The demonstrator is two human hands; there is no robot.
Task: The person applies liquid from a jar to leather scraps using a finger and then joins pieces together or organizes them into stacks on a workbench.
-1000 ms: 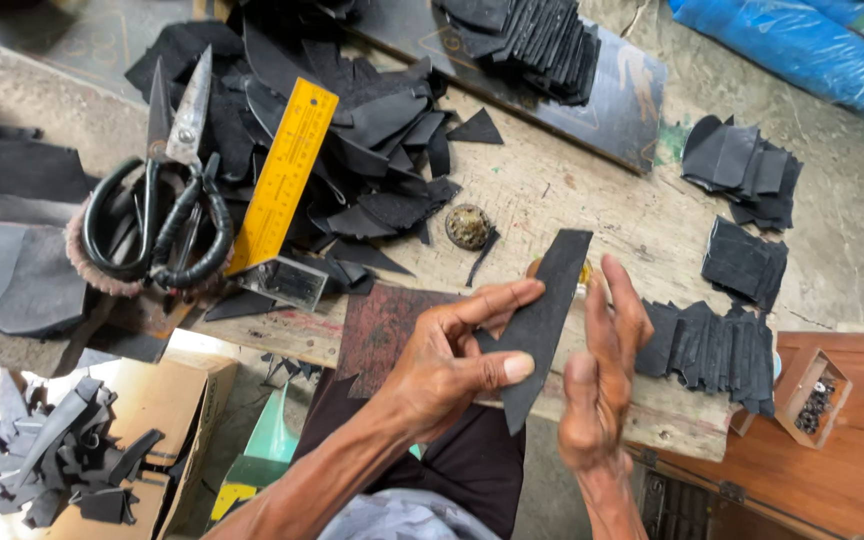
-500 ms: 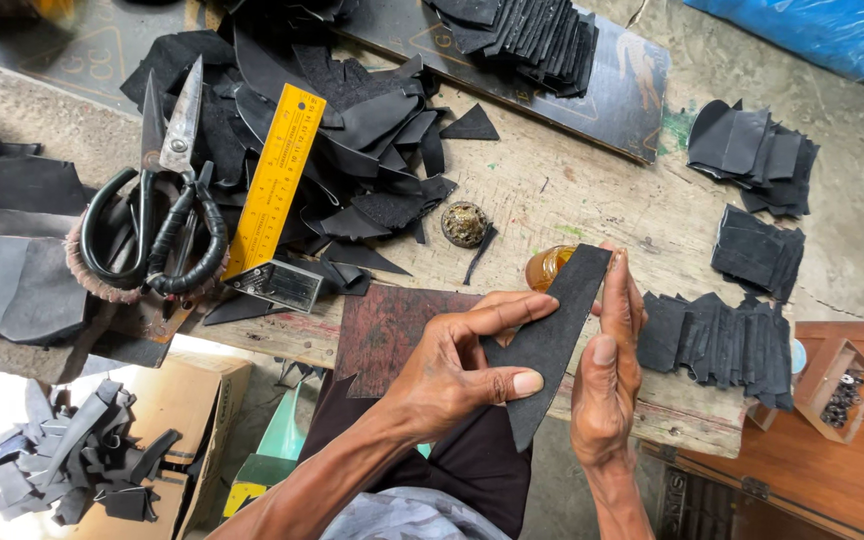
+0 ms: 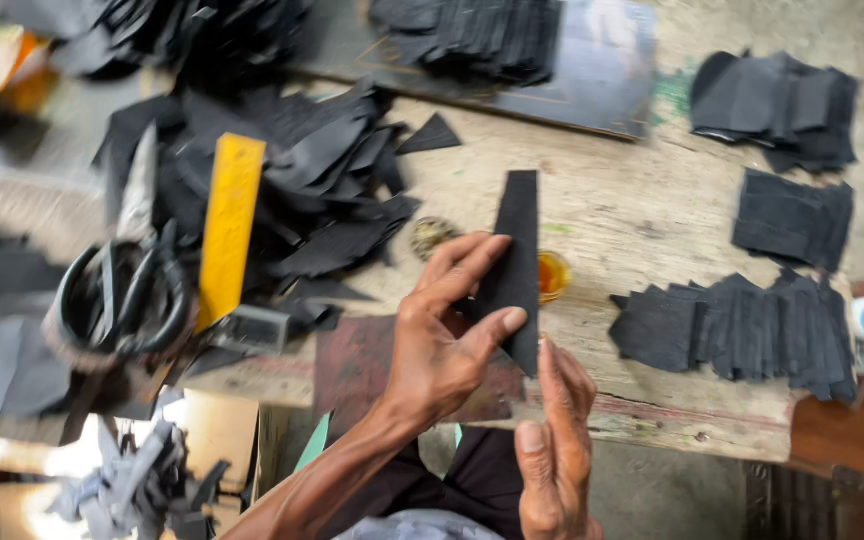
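Black leather strip (image 3: 518,262): long axis upright, pinched by left hand (image 3: 442,345) fingers; right hand (image 3: 555,440) flat, fingers extended, just below its lower end.

Matt black leather strip (image 3: 519,262) over a rough, worn wooden bench (image 3: 642,210).

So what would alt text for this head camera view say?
A left hand holds a black strip upright over a wooden table, the right hand just below it. Black scraps, a yellow ruler and scissors lie left.
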